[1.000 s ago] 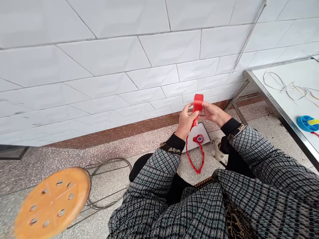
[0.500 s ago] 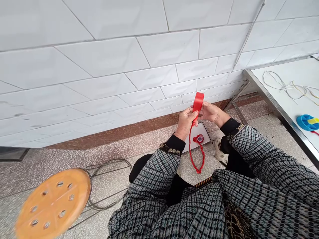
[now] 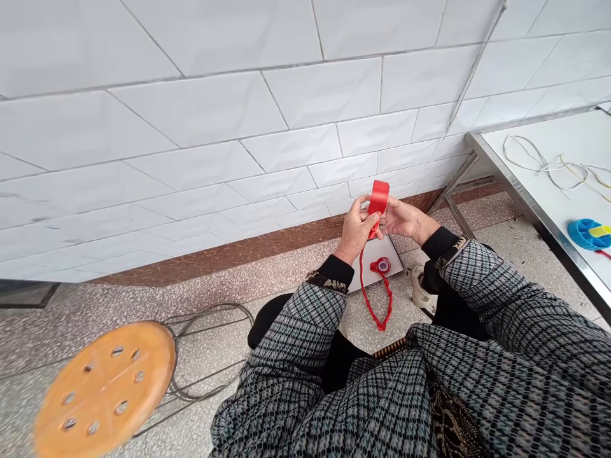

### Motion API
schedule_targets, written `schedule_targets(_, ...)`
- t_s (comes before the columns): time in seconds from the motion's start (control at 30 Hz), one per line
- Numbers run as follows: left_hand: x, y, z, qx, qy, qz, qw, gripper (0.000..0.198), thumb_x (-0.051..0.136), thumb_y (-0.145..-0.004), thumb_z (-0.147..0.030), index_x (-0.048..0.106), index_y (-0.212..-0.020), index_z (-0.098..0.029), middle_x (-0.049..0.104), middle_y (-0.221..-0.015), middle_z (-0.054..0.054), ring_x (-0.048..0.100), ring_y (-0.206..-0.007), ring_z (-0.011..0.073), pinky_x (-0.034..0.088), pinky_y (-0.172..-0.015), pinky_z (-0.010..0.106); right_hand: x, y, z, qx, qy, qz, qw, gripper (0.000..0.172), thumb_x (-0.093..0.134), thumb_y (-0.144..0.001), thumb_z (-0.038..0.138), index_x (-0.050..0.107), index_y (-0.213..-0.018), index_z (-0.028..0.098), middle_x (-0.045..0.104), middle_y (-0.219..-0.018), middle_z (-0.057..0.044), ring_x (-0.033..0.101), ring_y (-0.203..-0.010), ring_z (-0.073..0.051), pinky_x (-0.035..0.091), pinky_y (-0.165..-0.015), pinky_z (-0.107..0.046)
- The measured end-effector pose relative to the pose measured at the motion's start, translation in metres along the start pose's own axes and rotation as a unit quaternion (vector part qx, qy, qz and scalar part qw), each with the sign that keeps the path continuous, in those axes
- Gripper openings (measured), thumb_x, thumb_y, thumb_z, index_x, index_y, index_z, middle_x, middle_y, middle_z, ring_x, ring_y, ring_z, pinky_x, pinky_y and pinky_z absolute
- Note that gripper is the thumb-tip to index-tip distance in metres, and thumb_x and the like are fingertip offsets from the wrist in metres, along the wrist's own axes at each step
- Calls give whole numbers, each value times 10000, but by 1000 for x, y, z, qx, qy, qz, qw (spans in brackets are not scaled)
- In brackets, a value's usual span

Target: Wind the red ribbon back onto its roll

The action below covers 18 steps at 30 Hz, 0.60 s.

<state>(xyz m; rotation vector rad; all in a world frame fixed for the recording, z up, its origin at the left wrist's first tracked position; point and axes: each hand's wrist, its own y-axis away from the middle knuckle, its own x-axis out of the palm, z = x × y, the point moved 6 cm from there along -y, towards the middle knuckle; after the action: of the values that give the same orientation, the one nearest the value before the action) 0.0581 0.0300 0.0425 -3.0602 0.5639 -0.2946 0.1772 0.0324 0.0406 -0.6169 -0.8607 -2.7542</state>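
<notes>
- Red ribbon (image 3: pixel 379 196): folded into an upright loop, held up in front of the tiled wall between both hands.
- Left hand (image 3: pixel 354 228): fingers pinched on the loop's lower part. Right hand (image 3: pixel 407 219): fingers grasping it from the other side.
- The ribbon's loose length hangs down and curls to a red spool (image 3: pixel 382 264) on a white board (image 3: pixel 368 257) on the floor.
- Orange stool (image 3: pixel 102 388) at lower left. The worktop (image 3: pixel 548 191) at right carries a blue round object (image 3: pixel 585 234).

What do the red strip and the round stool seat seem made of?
The red strip: likely satin-like fabric ribbon; it folds into a loop, hangs limp, faint sheen. The stool seat: probably moulded orange plastic, with regular holes; wood cannot be ruled out.
</notes>
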Motion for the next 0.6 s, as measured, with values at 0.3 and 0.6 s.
schedule_targets(0.3, -2, 1, 2, -40, 24, 20, 999, 637, 860, -768, -432, 515, -1258, -215, 661, -600, -107, 647, -411, 157, 474, -475, 251, -2, 1, -6, 4, 35, 24, 999, 222, 702, -990, 439, 691, -952, 220, 742, -788, -52, 693, -758, -242, 639, -784, -449)
schedule_targets(0.6, -8, 8, -3, -90, 36, 117, 988, 644, 912, -728, -518, 548, -1163, -213, 612, -535, -110, 562, -361, 133, 428, -448, 238, -19, 10, 38, -277, 291, -4, 916, 566, 881, -748, 186, 739, -1291, 258, 767, -1110, -28, 704, -996, -229, 625, -910, -350)
